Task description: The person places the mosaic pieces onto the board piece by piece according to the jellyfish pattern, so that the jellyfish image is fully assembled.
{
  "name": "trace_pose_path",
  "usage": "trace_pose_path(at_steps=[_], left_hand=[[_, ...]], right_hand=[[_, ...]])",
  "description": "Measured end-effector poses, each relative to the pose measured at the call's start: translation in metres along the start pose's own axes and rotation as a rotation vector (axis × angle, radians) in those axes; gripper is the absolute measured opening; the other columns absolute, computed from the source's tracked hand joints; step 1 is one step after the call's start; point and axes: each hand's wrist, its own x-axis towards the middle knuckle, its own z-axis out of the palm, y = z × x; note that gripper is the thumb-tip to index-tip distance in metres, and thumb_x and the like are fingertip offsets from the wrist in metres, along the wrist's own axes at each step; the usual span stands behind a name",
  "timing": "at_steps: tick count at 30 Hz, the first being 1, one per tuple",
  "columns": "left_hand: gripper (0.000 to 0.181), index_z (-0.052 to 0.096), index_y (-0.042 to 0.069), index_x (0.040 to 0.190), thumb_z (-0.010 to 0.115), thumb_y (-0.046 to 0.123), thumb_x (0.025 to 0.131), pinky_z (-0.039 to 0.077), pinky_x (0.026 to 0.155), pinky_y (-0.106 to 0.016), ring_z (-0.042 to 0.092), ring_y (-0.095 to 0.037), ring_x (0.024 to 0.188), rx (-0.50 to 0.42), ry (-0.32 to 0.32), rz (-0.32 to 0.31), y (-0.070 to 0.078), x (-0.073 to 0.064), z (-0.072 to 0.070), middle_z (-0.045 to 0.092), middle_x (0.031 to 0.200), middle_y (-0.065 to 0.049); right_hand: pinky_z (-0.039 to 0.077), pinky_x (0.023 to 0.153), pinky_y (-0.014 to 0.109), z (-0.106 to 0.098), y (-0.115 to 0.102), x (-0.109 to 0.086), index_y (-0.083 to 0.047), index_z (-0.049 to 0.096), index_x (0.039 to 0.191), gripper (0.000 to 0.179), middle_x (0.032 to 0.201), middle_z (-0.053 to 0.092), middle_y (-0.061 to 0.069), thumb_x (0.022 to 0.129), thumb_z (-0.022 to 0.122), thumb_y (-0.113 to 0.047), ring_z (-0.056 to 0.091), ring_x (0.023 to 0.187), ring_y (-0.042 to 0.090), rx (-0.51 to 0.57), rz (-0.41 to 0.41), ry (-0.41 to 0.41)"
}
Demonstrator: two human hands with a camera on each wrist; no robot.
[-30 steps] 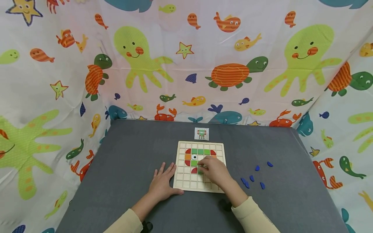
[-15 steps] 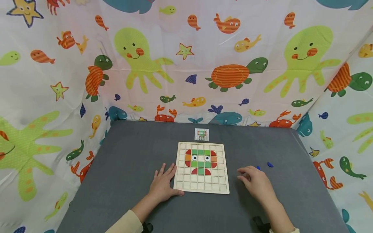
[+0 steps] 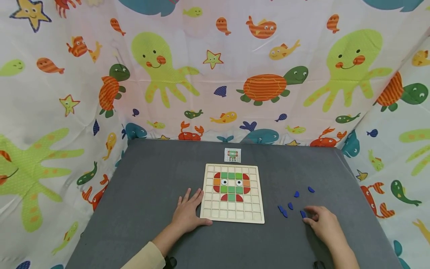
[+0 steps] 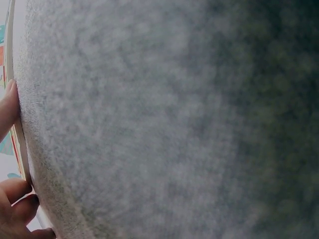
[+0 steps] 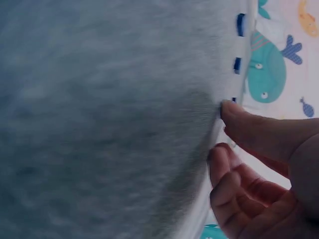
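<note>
A square wooden grid board lies on the table, with red, green and orange tiles and two eye tiles forming a face-like pattern. My left hand rests along its left edge, fingers spread at the side and thumb at the near corner. Right of the board, my right hand is low over the table with thumb and forefinger apart, their tips right at a small blue curved piece. In the right wrist view, the right hand shows its other fingers bent.
Several more blue pieces lie scattered between the board and the right hand. A small picture card with a similar figure lies behind the board. A curtain printed with sea animals hangs behind the grey table.
My right hand has left the board and moved right, past the nearer blue pieces, to one farther right. The second eye and a red tile show where it was. The left hand stays put.
</note>
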Motion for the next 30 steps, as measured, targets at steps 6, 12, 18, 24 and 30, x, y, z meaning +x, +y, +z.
trace_pose_path(at_steps=[6, 12, 18, 24, 30], left_hand=[[0.12, 0.032, 0.019, 0.16, 0.086, 0.067, 0.064, 0.013, 0.122, -0.064, 0.01, -0.035, 0.157, -0.001, 0.004, 0.009, -0.0014, 0.0005, 0.0016, 0.029, 0.166, 0.0], [0.12, 0.033, 0.018, 0.16, 0.086, 0.066, 0.064, 0.014, 0.121, -0.065, 0.011, -0.036, 0.157, -0.01, -0.001, 0.01, -0.0007, -0.0013, 0.0002, 0.03, 0.166, 0.0], [0.12, 0.033, 0.018, 0.16, 0.085, 0.067, 0.064, 0.014, 0.122, -0.064, 0.011, -0.035, 0.157, -0.009, -0.006, 0.01, 0.0002, -0.0008, -0.0001, 0.029, 0.166, 0.0], [0.12, 0.033, 0.018, 0.16, 0.085, 0.067, 0.064, 0.014, 0.122, -0.064, 0.011, -0.035, 0.157, -0.006, -0.009, 0.003, 0.0007, -0.0011, -0.0006, 0.029, 0.166, 0.0], [0.121, 0.033, 0.018, 0.16, 0.085, 0.067, 0.063, 0.014, 0.121, -0.065, 0.011, -0.035, 0.157, -0.009, -0.002, 0.008, 0.0002, -0.0008, -0.0002, 0.029, 0.166, 0.0]], right_hand=[[0.052, 0.065, 0.04, 0.0053, 0.0068, 0.0019, 0.0, 0.074, 0.111, 0.028, 0.097, 0.067, 0.013, 0.084, 0.08, -0.007, 0.063, 0.075, 0.018, 0.007, -0.006, 0.004], [0.051, 0.066, 0.037, 0.0079, 0.0022, 0.0051, -0.005, 0.076, 0.106, 0.022, 0.087, 0.069, 0.001, 0.085, 0.08, -0.01, 0.064, 0.074, 0.014, 0.011, -0.069, -0.019], [0.05, 0.066, 0.032, 0.0075, 0.0005, 0.0068, -0.008, 0.076, 0.107, 0.024, 0.087, 0.068, -0.003, 0.084, 0.081, -0.014, 0.063, 0.076, 0.012, 0.02, -0.088, -0.045], [0.05, 0.064, 0.026, 0.0076, 0.0026, 0.0056, -0.011, 0.077, 0.106, 0.024, 0.088, 0.07, -0.004, 0.083, 0.082, -0.015, 0.063, 0.074, 0.007, 0.065, -0.076, -0.088], [0.05, 0.063, 0.027, 0.0103, 0.0043, 0.0074, -0.011, 0.075, 0.102, 0.02, 0.087, 0.067, -0.004, 0.084, 0.081, -0.017, 0.06, 0.072, 0.005, 0.045, -0.131, -0.063]])
